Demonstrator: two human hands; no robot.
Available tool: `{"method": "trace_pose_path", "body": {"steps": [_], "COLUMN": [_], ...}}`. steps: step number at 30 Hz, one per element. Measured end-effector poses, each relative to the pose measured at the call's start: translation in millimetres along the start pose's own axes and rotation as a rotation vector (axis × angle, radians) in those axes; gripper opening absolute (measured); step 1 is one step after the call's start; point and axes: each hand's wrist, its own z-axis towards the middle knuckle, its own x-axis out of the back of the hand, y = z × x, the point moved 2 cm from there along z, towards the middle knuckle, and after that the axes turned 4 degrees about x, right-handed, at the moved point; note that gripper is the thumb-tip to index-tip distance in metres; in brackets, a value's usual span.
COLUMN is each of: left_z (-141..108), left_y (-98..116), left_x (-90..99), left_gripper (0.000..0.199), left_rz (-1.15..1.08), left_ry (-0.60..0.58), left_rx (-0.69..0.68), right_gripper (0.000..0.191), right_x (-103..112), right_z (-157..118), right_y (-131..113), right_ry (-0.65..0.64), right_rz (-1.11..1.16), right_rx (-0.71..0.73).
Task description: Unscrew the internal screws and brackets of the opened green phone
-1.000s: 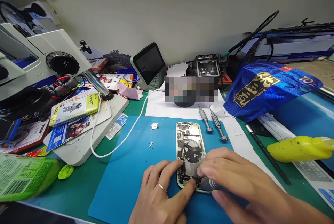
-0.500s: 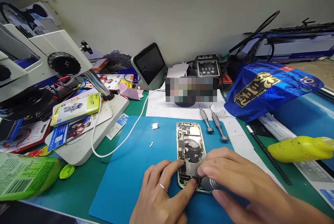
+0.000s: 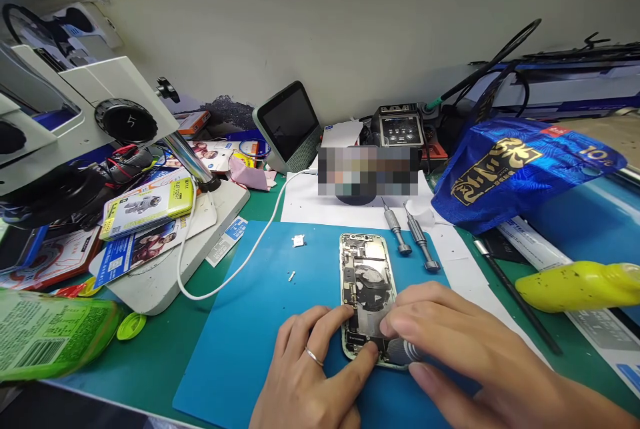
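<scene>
Head view: the opened smartphone (image 3: 370, 282) lies on the blue mat (image 3: 240, 322), at five o'clock from the view's centre. At its seven o'clock, the left hand (image 3: 313, 365) is spread, thumb and fingertip bracing it; at four, the right hand (image 3: 460, 339) pinches a ridged grey handle (image 3: 404, 351), working tip hidden. Best keep the phone flat, pressure straight, thumb clear.

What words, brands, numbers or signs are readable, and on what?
"BATTERY": yellow-and-white box.
"10": blue bag; its other lettering is unclear.
Barcode: green pack; its surrounding print is too blurred.
White mark, unclear: microscope knob.
Too small or blurred: label strip in the opened phone, the blue-and-white card, black control unit.
</scene>
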Motion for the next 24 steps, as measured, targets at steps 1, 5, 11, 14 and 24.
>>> {"method": "trace_pose_path", "body": {"steps": [1, 5, 11, 14, 24], "left_z": [-0.2, -0.2, 0.7, 0.3, 2.8], "left_y": [-0.2, 0.2, 2.1, 2.1, 3.2], "left_x": [-0.5, -1.9, -0.1, 0.9, 4.0], "left_gripper": [0.052, 0.049, 0.051, 0.054, 0.052], "left_rz": [0.0, -0.005, -0.031, -0.028, -0.023], "left_ry": [0.004, 0.019, 0.032, 0.017, 0.006], "left_rx": [0.0, 0.006, 0.027, 0.02, 0.027], "right_gripper": [0.042, 0.049, 0.05, 0.047, 0.048], "right_x": [0.3, 0.9, 0.6, -2.6, 4.7], "right_z": [0.2, 0.4, -4.0, -7.0, 2.0], "right_y": [-0.3, -1.1, -1.3, 0.0, -5.1], "right_ry": [0.0, -0.004, -0.004, 0.008, -0.059], "right_rz": [0.0, 0.004, 0.017, 0.011, -0.008], "right_rx": [-0.002, -0.017, -0.022, -0.025, -0.016]}}
